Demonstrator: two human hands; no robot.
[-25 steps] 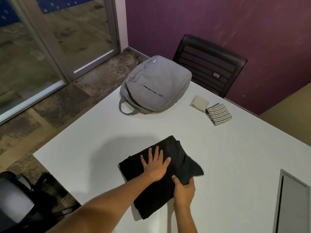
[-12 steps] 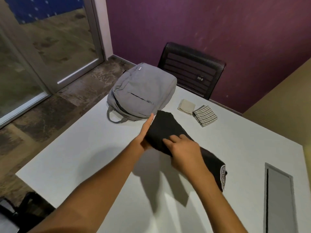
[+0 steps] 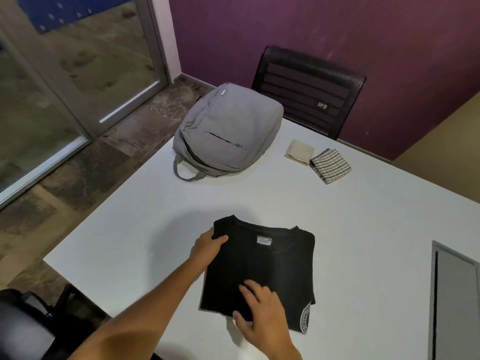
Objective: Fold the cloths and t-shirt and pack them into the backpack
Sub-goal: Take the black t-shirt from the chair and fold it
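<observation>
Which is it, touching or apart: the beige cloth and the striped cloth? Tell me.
Touching. The head view shows the striped cloth with its left corner meeting the beige cloth at that cloth's right edge, no table showing between them there.

White table point(image 3: 363, 216), black mesh chair point(image 3: 309, 92) behind, grey panel point(image 3: 457, 302) at right edge.
</observation>
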